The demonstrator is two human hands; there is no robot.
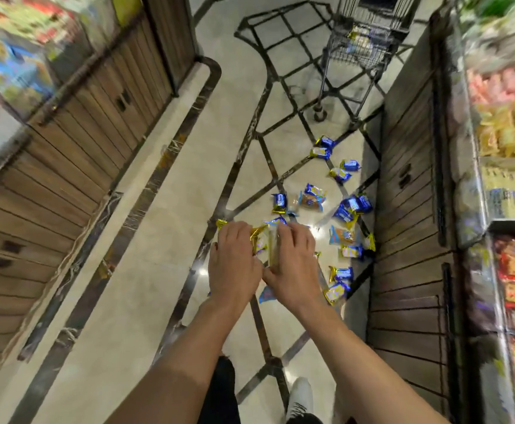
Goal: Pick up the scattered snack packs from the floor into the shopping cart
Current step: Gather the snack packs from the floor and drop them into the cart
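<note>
The person stands in a shop aisle with both arms stretched forward and down, gathering a handful of snack packs (261,243) between the two hands. The left hand (233,258) curls over gold-edged wrappers on one side, the right hand (294,264) presses in from the other, and the thumbs meet at the bottom, so the bundle is clamped between them. This looks like the collecting step, with a load already gathered and the carry to the shopping cart (363,41) yet to come. The cart stands further up the aisle, well apart from the hands, with a few packs already showing in its basket. Many blue and gold packs (313,197) lie scattered on the pale tiled floor (146,270) between the hands and the cart, close to the wooden cabinet (409,209) on the right. The next move calls for keeping the squeeze firm, since slippery wrappers could slide out, then stepping past the loose packs to reach the cart.
</note>
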